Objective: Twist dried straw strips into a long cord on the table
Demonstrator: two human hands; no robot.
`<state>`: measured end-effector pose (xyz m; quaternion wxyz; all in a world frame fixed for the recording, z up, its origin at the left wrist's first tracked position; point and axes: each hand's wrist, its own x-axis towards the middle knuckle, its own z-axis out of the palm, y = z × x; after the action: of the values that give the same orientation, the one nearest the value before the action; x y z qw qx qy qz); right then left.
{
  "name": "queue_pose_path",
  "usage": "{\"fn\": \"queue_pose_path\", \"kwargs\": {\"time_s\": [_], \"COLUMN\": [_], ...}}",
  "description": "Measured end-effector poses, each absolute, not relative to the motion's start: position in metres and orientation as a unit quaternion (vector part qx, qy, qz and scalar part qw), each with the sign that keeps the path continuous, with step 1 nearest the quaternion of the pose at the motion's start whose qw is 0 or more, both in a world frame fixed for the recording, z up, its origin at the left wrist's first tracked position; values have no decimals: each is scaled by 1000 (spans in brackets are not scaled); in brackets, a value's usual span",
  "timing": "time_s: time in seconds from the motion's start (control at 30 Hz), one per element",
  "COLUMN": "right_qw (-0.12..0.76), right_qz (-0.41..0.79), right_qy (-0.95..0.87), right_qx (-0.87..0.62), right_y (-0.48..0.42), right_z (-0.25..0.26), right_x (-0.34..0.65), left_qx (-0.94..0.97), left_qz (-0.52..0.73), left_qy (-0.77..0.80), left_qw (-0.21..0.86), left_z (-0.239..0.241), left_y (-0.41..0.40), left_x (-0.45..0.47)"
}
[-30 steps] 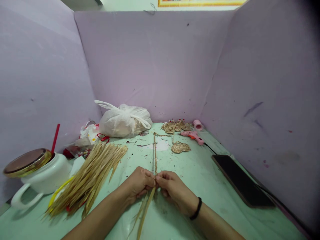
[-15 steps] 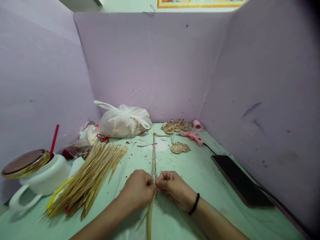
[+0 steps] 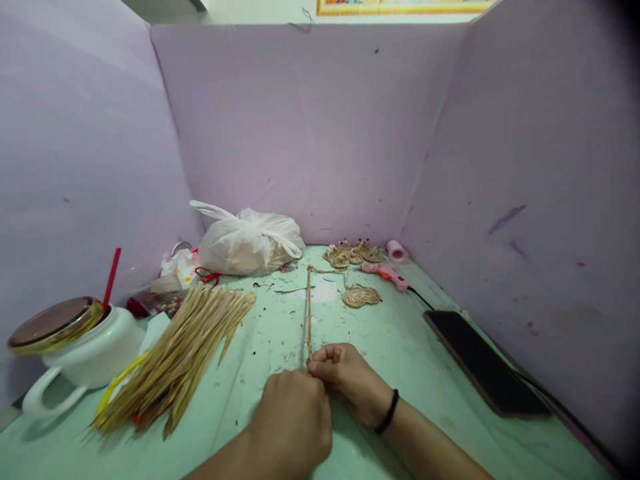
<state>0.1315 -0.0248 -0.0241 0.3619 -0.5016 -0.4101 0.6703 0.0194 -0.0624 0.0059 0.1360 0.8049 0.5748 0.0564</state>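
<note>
A thin braided straw cord (image 3: pixel 309 310) runs straight down the table toward me. My right hand (image 3: pixel 353 385), with a dark band at its wrist, pinches the cord's near end between thumb and fingers. Just below and to the left is my left hand (image 3: pixel 294 417), its back turned up and its fingers curled closed over the loose straw strands that continue from the cord; the hand hides most of them. At its far end the cord bends right, toward a coiled straw piece (image 3: pixel 361 297).
Left lie a bundle of dry straw strips (image 3: pixel 183 353), a white pot (image 3: pixel 95 347) with a tilted lid, and a white plastic bag (image 3: pixel 247 243). Right are a pink glue gun (image 3: pixel 386 273), a pink roll (image 3: pixel 397 251) and a black phone (image 3: pixel 485 363). More coiled straw pieces (image 3: pixel 350 254) sit at the back.
My left hand has moved down toward me and turned its back upward, now covering the strands that hung below it. My right hand stays at the cord's end.
</note>
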Motion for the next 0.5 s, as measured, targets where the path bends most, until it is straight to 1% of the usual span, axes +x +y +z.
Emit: {"fn": "queue_pose_path", "kwargs": {"time_s": [0.1, 0.13, 0.17, 0.23, 0.3, 0.33, 0.4, 0.5], "right_qw": [342, 337, 333, 333, 335, 333, 327, 320], "right_qz": [716, 731, 743, 756, 756, 754, 743, 682], "right_qy": [-391, -387, -385, -386, -389, -392, -407, -480], "right_qx": [-466, -450, -434, -411, -407, -408, -418, -450], "right_y": [-24, -24, -23, -23, -23, -23, -22, -20], "right_z": [-21, -20, -19, -17, -16, -16, -17, -23], "right_x": [136, 138, 139, 141, 142, 142, 141, 140], "left_qx": [731, 687, 638, 545, 488, 475, 469, 488], "left_qz": [194, 243, 265, 254, 218, 209, 206, 194], "left_qy": [618, 634, 643, 629, 578, 556, 541, 576], "left_qw": [214, 259, 330, 493, 617, 649, 667, 627], "left_z": [16, 19, 20, 19, 13, 10, 4, -2], "left_y": [-46, -39, -33, -25, -20, -20, -19, -18], "left_x": [8, 4, 1, -3, -3, -3, -2, -1]}}
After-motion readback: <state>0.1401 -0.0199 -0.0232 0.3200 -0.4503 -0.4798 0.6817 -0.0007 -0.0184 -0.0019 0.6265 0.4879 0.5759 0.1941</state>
